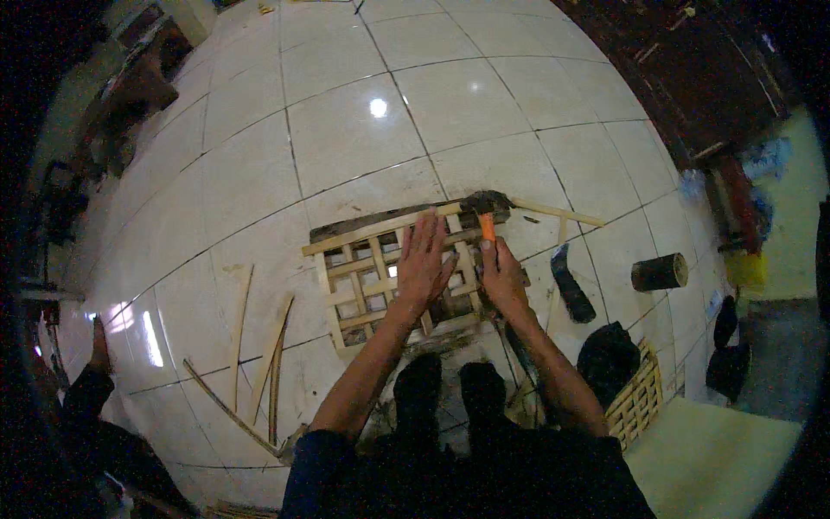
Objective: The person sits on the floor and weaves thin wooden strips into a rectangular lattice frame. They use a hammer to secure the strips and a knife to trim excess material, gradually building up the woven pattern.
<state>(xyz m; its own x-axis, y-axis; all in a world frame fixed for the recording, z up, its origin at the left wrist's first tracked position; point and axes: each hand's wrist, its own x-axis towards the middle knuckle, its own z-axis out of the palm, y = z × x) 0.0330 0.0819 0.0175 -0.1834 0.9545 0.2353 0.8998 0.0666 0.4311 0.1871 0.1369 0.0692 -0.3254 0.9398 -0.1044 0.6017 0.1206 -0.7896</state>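
Note:
A lattice panel of pale wooden or bamboo strips (335, 304) lies on the floor in front of my feet, over a dark board (324, 233). My left hand (422, 266) rests flat on the panel, fingers stretched toward its far edge strip. My right hand (503, 278) is wrapped round the orange handle of a hammer (486, 227). The hammer's dark head lies at the panel's far right corner, close to the board; whether it touches the strip I cannot tell.
Loose strips (272, 363) lie on the left. To the right are a long strip (558, 213), a dark curved tool (571, 285) and a short dark cylinder (660, 272). Another woven panel (638, 396) stands near my right arm. A person (95, 406) sits at the lower left.

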